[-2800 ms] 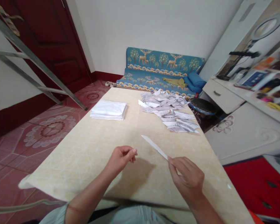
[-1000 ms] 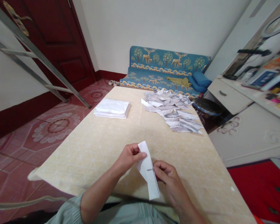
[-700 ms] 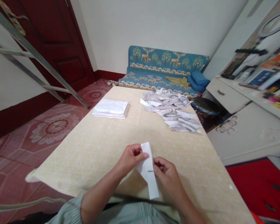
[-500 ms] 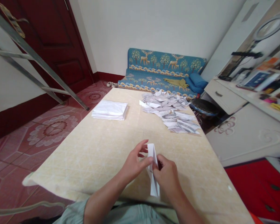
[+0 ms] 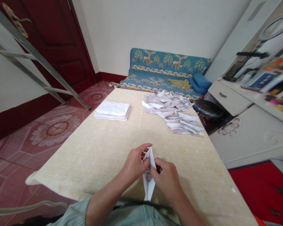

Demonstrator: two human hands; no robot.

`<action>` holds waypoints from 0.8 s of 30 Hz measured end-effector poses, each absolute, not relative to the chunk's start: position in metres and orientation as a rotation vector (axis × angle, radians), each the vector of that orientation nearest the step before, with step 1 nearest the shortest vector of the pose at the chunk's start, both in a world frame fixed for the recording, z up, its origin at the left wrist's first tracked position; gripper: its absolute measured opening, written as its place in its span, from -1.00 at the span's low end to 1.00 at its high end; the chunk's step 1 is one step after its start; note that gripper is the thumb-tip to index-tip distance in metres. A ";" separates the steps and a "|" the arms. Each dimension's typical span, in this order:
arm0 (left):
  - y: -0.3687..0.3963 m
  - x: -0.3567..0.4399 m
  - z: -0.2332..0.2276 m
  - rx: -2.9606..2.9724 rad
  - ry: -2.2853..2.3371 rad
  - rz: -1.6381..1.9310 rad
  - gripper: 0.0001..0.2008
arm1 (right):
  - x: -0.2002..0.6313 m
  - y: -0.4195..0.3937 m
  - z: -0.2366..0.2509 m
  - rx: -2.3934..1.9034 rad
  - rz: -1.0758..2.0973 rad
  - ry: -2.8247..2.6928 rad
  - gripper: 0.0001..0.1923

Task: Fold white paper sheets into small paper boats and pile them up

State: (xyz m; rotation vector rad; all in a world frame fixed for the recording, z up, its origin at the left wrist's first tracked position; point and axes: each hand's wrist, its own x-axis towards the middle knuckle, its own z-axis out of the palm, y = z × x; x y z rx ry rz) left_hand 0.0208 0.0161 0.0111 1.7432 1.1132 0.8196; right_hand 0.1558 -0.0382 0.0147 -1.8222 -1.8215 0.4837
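Half a second ago the folded paper strip (image 5: 149, 175) stood nearly edge-on between the fingers; now it opens into a narrow pointed pocket — the fold is being shaped further, by the look of it. The left hand (image 5: 135, 163) and the right hand (image 5: 166, 179) are both closed in a pinch on its upper part, just above the near edge of the counter (image 5: 101, 150). Far left lies a stack of white sheets (image 5: 112, 110); far right, a heap of folded pieces (image 5: 173, 111). Beyond — a blue patterned sofa (image 5: 167, 70), a dark red door (image 5: 49, 40), and a ladder (image 5: 37, 62) on the left.
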 end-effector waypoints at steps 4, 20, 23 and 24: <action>0.008 0.017 0.009 1.853 1.101 0.714 -0.28 | 0.162 -0.036 0.013 -1.901 0.437 -1.718 -0.76; 0.003 -0.008 0.031 2.507 0.548 0.783 -0.62 | 0.182 -0.031 0.005 -1.782 0.943 -1.410 -0.83; 0.004 -0.015 0.042 2.565 0.370 0.541 -0.68 | 0.183 -0.031 0.006 -1.712 1.160 -1.291 -0.86; 0.005 -0.016 0.044 2.566 0.356 0.510 -0.68 | 0.184 -0.030 0.006 -1.691 1.211 -1.260 -0.86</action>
